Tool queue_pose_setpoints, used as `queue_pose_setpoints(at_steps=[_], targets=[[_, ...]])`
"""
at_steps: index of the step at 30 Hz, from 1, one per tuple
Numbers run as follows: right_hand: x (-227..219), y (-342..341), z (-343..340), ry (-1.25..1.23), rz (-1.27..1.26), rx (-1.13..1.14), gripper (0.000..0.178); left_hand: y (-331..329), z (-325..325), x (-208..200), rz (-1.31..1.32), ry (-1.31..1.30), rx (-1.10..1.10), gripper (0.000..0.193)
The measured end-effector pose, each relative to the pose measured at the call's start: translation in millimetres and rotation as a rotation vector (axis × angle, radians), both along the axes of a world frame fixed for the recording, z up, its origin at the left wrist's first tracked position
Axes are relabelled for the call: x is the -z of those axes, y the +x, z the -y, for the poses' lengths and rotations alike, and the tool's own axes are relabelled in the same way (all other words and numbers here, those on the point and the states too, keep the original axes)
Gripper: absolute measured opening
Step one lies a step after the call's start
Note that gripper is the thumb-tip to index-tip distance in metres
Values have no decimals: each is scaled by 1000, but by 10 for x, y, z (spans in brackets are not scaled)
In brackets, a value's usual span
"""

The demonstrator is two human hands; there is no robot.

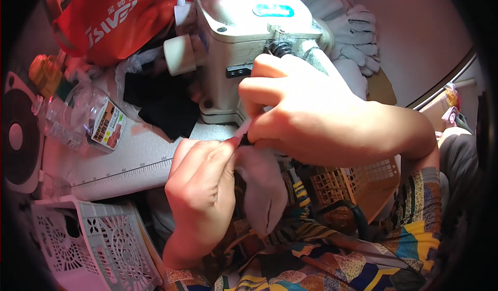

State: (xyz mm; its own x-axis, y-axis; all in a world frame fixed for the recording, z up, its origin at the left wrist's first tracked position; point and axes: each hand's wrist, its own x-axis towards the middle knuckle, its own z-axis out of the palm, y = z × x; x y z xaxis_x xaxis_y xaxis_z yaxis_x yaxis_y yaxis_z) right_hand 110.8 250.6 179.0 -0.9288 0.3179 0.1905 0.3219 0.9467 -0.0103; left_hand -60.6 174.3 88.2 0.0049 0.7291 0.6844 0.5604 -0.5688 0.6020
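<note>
My left hand (199,187) pinches the edge of a pale cloth glove (262,187) between thumb and fingers. Close beside it, my right hand (295,107) is closed on the same edge, with its knuckles up against the front of a cream sewing machine (228,42). The glove hangs down below both hands over my lap, and a dark line runs between its fingers. Its upper edge is mostly covered by my fingers. More pale gloves (358,37) lie heaped behind the machine on the right.
On the table's left lie a red bag (114,21), black cloth (161,102) and a clear plastic jar (96,112). A ruler scale (124,172) runs along the front edge. Below stand a white plastic basket (114,239) and a tan basket (358,187). A round black part (23,135) is far left.
</note>
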Motion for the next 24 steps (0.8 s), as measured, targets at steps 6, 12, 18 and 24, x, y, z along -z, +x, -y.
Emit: queue_pose_setpoints(at_steps=[6, 12, 18, 24], targets=[[106, -24, -49, -74, -82, -43, 11, -13, -42, -21, -10, 16, 26, 19], [155, -28, -51, -39, -247, -59, 16, -18, -73, -34, -4, -48, 43, 23], [172, -38, -51, 28, -330, -72, 18, 31, -120, -50, 76, -39, 63, 25], [116, -58, -24, 116, -333, -38, 15, 38, -182, -6, 43, 60, 34, 19]])
